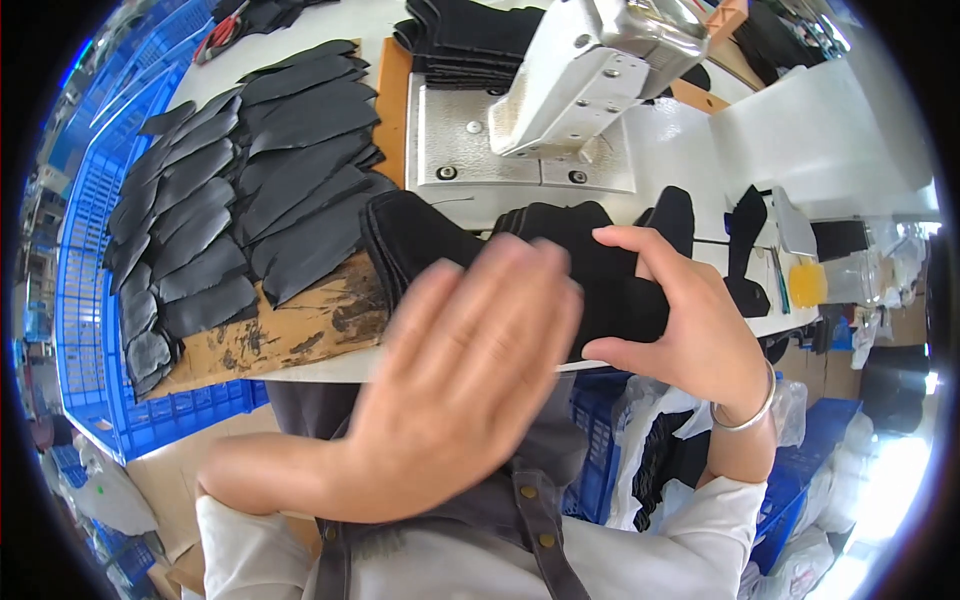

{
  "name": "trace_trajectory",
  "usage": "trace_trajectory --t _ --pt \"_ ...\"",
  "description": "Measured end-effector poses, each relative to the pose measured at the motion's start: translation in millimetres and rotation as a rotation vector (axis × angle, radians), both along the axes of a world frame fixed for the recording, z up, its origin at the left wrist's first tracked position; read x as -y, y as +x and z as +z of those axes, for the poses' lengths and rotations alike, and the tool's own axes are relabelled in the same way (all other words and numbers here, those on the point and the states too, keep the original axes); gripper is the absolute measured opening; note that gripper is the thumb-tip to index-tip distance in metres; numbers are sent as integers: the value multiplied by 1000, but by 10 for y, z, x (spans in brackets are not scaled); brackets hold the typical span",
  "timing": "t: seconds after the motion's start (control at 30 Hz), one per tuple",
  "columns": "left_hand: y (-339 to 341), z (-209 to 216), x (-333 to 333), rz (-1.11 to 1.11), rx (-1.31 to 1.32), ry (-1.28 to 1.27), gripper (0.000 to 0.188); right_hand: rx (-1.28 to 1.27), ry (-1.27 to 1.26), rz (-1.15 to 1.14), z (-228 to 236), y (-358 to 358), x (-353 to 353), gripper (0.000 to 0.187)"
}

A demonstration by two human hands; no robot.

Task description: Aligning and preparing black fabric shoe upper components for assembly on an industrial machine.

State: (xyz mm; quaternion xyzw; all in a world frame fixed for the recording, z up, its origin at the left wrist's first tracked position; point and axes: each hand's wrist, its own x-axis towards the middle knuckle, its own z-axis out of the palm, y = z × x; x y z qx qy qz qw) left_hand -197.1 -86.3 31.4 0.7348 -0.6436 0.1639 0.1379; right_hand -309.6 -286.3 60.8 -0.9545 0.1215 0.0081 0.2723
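Note:
My left hand (465,370) is stretched flat over the front of the table, blurred by motion, its fingers extended and nothing visible in it. My right hand (700,325) curves around the right end of a black cut fabric piece (625,310), with thumb and index finger on its near and far sides. The other fingers are partly hidden behind the cloth. More black cut pieces lie close by: a stack (410,235) left of my hands and a rounded one (672,215) just beyond my right hand.
A white sewing-type machine (570,90) stands behind the pieces. Overlapping black leather-like pieces (300,130) cover a stained brown board (290,330) on the left, beside a blue crate (90,290). A yellow-capped container (810,285) is at right; red-handled scissors (218,38) lie far left.

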Motion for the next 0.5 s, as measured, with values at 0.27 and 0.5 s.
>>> trace_trajectory --t 0.27,0.5 --pt "-270 -409 238 15 -41 97 55 14 191 -119 -27 -119 216 35" --pt "-301 -441 262 38 -42 75 49 211 194 -119 -216 -238 206 29"
